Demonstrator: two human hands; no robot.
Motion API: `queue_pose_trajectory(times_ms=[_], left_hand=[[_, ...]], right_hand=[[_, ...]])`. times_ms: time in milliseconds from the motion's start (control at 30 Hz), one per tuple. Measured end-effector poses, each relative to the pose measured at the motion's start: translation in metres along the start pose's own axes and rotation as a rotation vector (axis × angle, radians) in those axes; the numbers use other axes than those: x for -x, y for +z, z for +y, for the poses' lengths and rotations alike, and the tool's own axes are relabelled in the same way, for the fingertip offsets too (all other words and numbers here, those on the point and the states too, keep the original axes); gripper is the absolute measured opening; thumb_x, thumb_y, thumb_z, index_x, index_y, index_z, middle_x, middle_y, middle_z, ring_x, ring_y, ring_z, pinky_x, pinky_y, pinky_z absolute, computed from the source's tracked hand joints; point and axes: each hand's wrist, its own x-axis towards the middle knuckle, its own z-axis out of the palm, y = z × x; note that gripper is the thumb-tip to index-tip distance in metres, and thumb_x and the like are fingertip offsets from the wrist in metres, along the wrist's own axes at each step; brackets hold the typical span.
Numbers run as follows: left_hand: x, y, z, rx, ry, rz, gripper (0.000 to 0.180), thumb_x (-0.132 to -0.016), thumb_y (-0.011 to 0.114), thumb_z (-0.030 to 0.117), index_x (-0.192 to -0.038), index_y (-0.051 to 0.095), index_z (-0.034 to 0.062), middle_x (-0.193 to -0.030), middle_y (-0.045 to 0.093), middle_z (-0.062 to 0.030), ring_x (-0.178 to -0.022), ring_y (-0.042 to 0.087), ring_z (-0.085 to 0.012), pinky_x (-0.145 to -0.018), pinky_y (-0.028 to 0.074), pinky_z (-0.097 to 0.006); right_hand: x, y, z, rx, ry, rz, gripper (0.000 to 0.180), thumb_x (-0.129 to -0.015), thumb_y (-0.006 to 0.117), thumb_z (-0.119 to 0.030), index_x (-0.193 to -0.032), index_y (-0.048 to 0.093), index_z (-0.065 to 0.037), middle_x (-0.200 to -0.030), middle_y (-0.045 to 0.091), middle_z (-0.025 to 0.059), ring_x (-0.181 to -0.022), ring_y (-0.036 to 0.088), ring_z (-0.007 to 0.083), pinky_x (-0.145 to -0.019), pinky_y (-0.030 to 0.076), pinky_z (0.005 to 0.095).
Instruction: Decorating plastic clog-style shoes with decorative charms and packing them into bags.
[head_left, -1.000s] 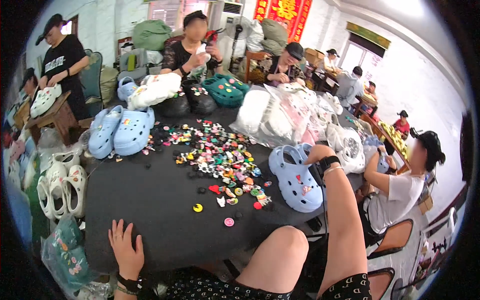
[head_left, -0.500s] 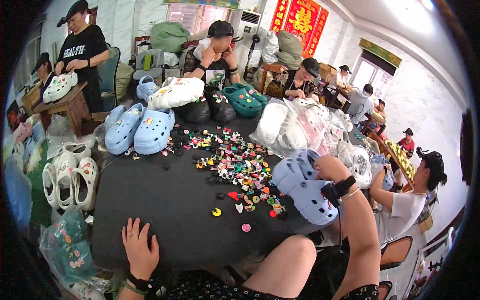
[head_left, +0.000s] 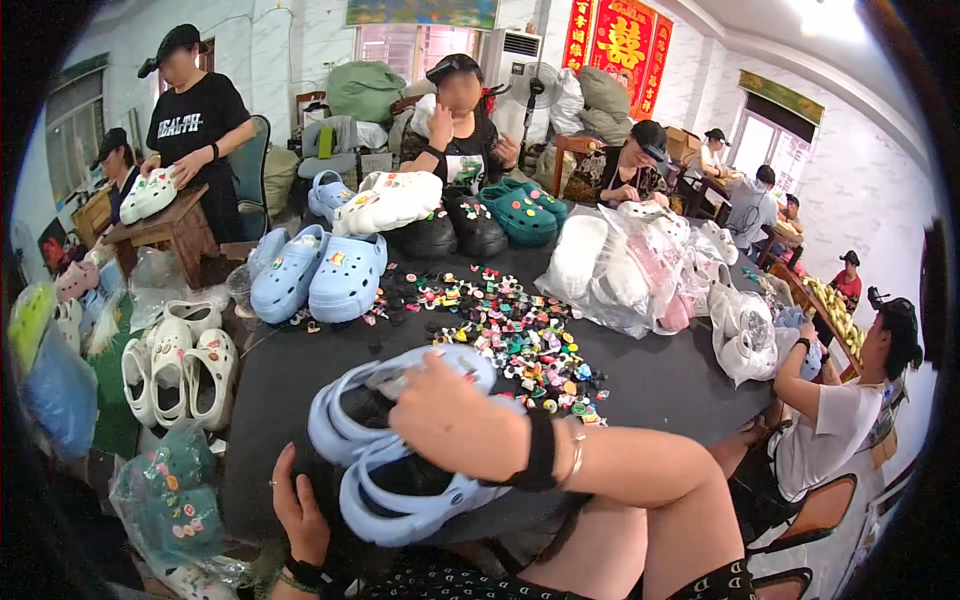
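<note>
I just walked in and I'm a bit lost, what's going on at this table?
The wearer's right hand grips a pair of light blue clogs at the near side of a dark table; the left hand is open beside them. Beyond lies a pile of small colourful charms, with more clogs in blue, white, black and green farther back. Off to the left, a standing person in a black T-shirt handles a white clog.

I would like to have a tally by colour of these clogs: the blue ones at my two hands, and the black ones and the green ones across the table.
Near blue clogs: 2
Black clogs: 2
Green clogs: 2
Total: 6
</note>
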Motion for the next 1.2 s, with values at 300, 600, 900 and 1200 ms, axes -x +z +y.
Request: queue_pose_trajectory(times_ms=[300, 600, 900, 1200], left_hand=[[0.0, -0.006, -0.006, 0.225, -0.132, 0.118, 0.04, -0.104, 0.036, 0.023, -0.131, 0.052, -0.0025, -0.133, 0.054, -0.0154, -0.123, 0.05, -0.0273, -0.104, 0.037, -0.038], [-0.001, -0.004, -0.008, 0.168, -0.046, 0.079, 0.033, -0.101, 0.043, 0.012, -0.129, 0.053, -0.0024, -0.13, 0.056, -0.0142, -0.121, 0.052, -0.0247, -0.104, 0.037, -0.035], [-0.018, -0.024, 0.035, 0.165, -0.043, 0.14, 0.026, -0.093, 0.051, -0.001, -0.118, 0.058, -0.0013, -0.116, 0.061, -0.0112, -0.105, 0.057, -0.0179, -0.089, 0.045, -0.03], [-0.036, -0.011, 0.113, -0.059, 0.198, -0.377, 0.035, -0.081, 0.068, 0.004, -0.116, 0.059, 0.0011, -0.108, 0.062, -0.0156, -0.098, 0.061, -0.0289, -0.085, 0.047, -0.035]], right_hand=[[-0.001, 0.038, -0.017, -0.349, -0.128, 0.056, 0.019, -0.076, 0.067, -0.014, -0.092, 0.064, -0.004, -0.095, 0.059, 0.0112, -0.097, 0.058, 0.0273, -0.08, 0.044, 0.0395], [0.051, -0.036, 0.093, -0.39, 0.419, 0.947, 0.055, -0.081, 0.07, 0.001, -0.13, 0.049, -0.006, -0.125, 0.055, 0.0094, -0.09, 0.061, 0.0173, -0.077, 0.051, 0.0296], [0.097, 0.03, 0.11, -0.571, 0.504, 0.736, 0.019, -0.082, 0.062, 0.003, -0.1, 0.059, -0.001, -0.106, 0.061, 0.0156, -0.079, 0.064, 0.0261, -0.068, 0.052, 0.0351], [0.12, 0.115, 0.114, -0.493, 0.507, 0.417, 0.009, -0.081, 0.063, -0.007, -0.088, 0.064, 0.0, -0.084, 0.064, 0.0162, -0.083, 0.063, 0.0351, -0.076, 0.05, 0.0433]])
